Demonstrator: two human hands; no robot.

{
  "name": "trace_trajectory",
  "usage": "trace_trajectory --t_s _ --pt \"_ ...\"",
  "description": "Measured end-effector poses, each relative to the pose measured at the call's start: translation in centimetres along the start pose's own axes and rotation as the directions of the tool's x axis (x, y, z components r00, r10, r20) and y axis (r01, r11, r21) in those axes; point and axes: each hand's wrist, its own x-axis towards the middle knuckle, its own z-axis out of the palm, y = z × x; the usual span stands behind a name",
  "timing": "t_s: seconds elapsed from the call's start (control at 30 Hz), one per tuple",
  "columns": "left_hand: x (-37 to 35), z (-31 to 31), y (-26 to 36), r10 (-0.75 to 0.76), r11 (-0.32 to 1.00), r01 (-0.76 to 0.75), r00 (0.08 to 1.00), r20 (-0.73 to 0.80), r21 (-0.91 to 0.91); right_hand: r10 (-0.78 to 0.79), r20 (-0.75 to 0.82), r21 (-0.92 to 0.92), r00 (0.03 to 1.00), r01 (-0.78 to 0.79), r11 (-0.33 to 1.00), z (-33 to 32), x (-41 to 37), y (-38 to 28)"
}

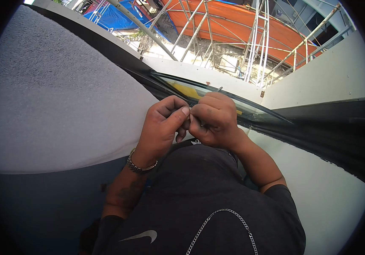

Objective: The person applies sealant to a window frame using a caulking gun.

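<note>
In front of my waist, my left hand (162,124) is closed in a pinch, thumb against the bent forefinger. My right hand (216,117) is curled into a fist right beside it, and the fingertips of both meet. Whatever small thing is pinched where they meet is too hidden to make out. Past the right knuckles pokes the tip of a thin grey rod (220,89), the rest of it hidden by the fist. Just beyond the hands, a dark-framed glass window panel (250,106) stands tilted in its opening.
A rough grey wall panel (63,93) fills the left side. To the right are a pale panel (331,72) and a dark frame rail (339,140). Outside and below stand metal scaffolding (208,25), an orange tarp (229,25) and a blue tarp (116,18).
</note>
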Motion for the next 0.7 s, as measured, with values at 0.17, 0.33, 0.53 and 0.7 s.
trace_trajectory --t_s 0.17,0.33,0.53,0.7 --pt "2.2 -0.9 -2.0 -0.036 0.979 0.006 0.989 -0.142 -0.205 -0.098 -0.243 -0.118 0.965 0.071 0.991 0.8 -0.6 1.2" --pt "2.1 -2.1 -1.3 0.021 1.000 -0.022 0.996 -0.088 -0.010 0.575 -0.217 -0.135 0.789 -0.608 0.783 -6.1 0.2 4.1" --pt "2.1 -2.5 -1.8 0.075 0.993 -0.087 0.988 -0.138 -0.082 0.650 -0.426 -0.236 0.629 -0.771 0.592 -10.6 -2.1 10.5" --pt "2.0 -1.4 -1.0 0.003 0.982 -0.024 0.993 -0.114 -0.186 0.710 0.195 0.338 0.676 -0.726 0.599 -4.0 -1.8 2.6"
